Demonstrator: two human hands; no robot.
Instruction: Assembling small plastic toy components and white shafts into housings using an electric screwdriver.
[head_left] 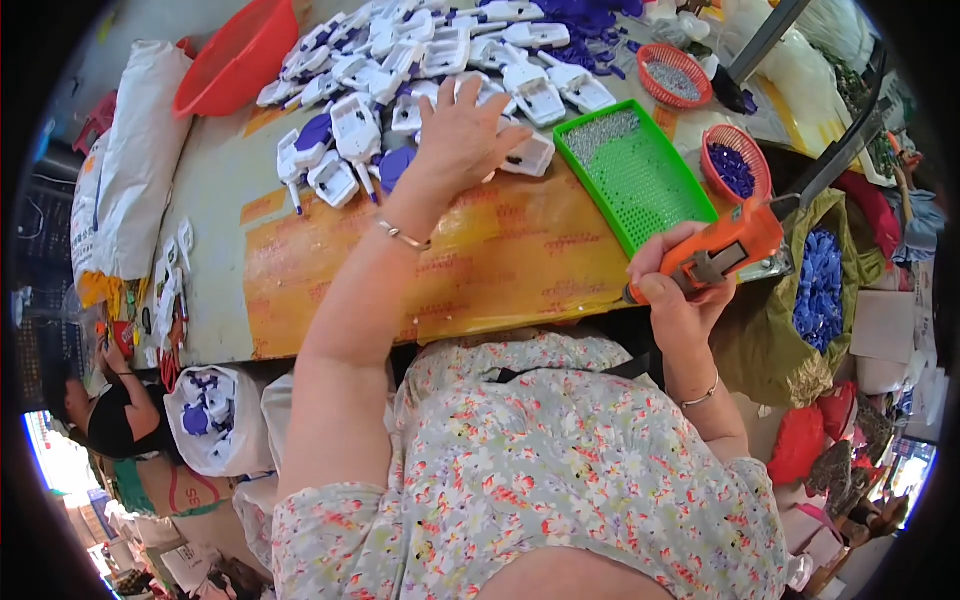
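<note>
My left hand (462, 145) reaches forward with its fingers spread over the near edge of a heap of white plastic housings (355, 125) with purple parts. Whether the fingertips touch a housing I cannot tell. My right hand (685, 300) is wrapped round an orange electric screwdriver (738, 238), its dark tip pointing left above the table's front edge. Close to that hand lies a green perforated tray (640, 210), with small silvery screws (603, 135) gathered at its far end. Flat purple discs (397, 163) show among the nearest housings.
Red baskets hold screws (672, 80) and small purple parts (733, 170). A dark metal arm (840, 150) rises at the right, beside an olive sack (765, 340) of blue pieces. A red basin (235, 60) and white sacks (140, 160) stand left. Another person (120, 410) sits at far left.
</note>
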